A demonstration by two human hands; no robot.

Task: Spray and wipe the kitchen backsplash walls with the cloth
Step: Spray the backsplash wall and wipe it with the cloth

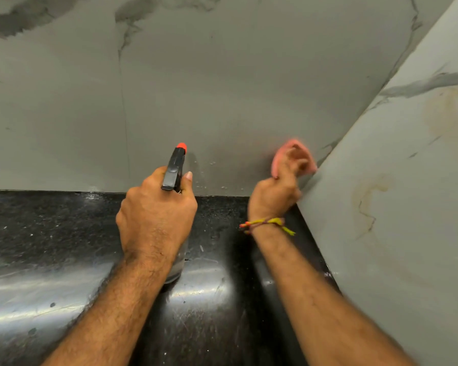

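Observation:
My left hand (156, 215) grips a spray bottle (175, 167) with a black head and an orange nozzle, pointed at the grey marble-look backsplash (196, 88). The bottle's clear body shows below my wrist. Small droplets dot the wall just right of the nozzle. My right hand (278, 188) holds a pink cloth (280, 154), bunched against the back wall near the corner; both are blurred.
A black speckled countertop (50, 247) runs under the back wall and reflects light. A side wall (407, 180) with yellowish stains closes the corner on the right. A yellow and red thread band is tied round my right wrist.

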